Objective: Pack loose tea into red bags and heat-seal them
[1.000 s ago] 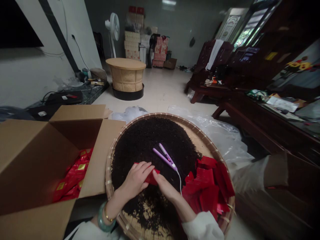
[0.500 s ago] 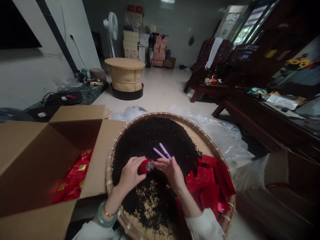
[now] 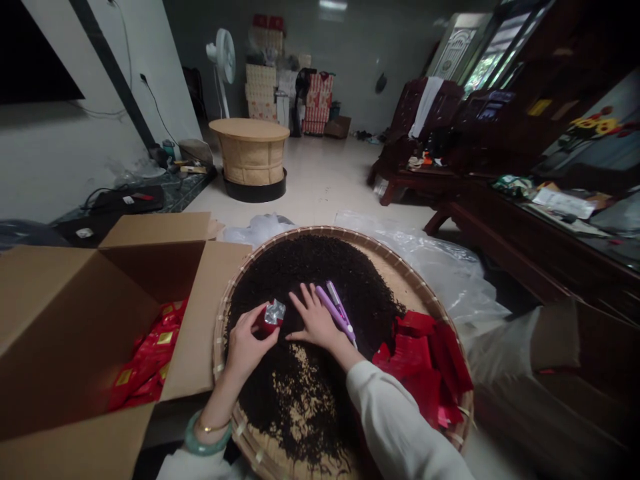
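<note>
My left hand (image 3: 249,340) grips a small red foil pouch (image 3: 271,317), its open silver-lined mouth tilted up toward the right. Over the heap of loose dark tea leaves (image 3: 310,257), my right hand (image 3: 319,323) is spread with fingers apart, palm down, holding nothing. Just right of those fingers lies a purple two-armed tool (image 3: 336,310) that looks like a small hair straightener. All this is on a round woven bamboo tray (image 3: 400,270). Flat red pouches (image 3: 417,363) are piled on the tray's right side.
On the left stands an open cardboard box (image 3: 193,320) with several filled red packets (image 3: 150,353) inside. Clear plastic sheeting (image 3: 425,257) lies behind the tray, and another carton (image 3: 565,340) is at right. Farther off are a woven drum-shaped basket (image 3: 253,157) and dark wooden furniture (image 3: 505,233).
My left hand has moved left with the pouch and turned its mouth upward. My right hand has left the pouch and opened out over the tea leaves beside the purple tool.
</note>
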A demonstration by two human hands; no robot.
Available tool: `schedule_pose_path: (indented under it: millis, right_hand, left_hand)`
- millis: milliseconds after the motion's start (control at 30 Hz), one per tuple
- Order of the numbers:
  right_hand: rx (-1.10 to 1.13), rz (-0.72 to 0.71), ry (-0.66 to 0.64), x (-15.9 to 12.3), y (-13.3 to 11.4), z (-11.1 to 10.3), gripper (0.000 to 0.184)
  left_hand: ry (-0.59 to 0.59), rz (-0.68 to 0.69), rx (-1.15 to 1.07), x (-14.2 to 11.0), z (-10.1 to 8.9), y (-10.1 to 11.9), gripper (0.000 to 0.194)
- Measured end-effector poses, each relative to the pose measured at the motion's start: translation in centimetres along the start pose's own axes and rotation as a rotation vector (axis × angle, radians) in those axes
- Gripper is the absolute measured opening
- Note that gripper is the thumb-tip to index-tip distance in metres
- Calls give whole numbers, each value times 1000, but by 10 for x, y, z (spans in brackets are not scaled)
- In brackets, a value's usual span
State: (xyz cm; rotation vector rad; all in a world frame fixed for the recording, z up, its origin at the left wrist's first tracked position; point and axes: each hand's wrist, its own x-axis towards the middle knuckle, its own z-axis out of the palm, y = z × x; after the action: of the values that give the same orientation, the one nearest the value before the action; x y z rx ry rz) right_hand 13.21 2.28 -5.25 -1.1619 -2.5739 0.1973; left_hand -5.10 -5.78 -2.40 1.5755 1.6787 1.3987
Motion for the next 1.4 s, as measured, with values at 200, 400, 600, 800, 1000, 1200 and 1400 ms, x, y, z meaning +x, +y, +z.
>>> schedule_pose_path:
  millis: [200, 400, 600, 800, 1000, 1200, 1400]
  right_hand:
    - [-54, -253, -94, 21, -29, -1, 78]
    - [-48, -264, -82, 13, -49, 4, 76]
    - [-74, -268, -128, 12, -58, 7, 71]
    - [-71, -197, -138, 7, -52, -5, 53]
    - [-63, -192, -145, 7, -58, 0, 40]
    - [236, 17, -60, 5, -46, -8, 19]
    - [967, 390, 283, -8, -28, -13, 18]
  left_hand:
    - [32, 8, -3, 1, 0, -6, 47]
    - [66, 12, 3, 2, 0, -6, 46]
    - [97, 49, 37, 2, -2, 1, 45]
    - [77, 69, 28, 2, -3, 2, 46]
    - [104, 63, 52, 3, -2, 1, 45]
    - [115, 57, 62, 2, -3, -2, 47]
    - [67, 101, 72, 2, -3, 5, 45]
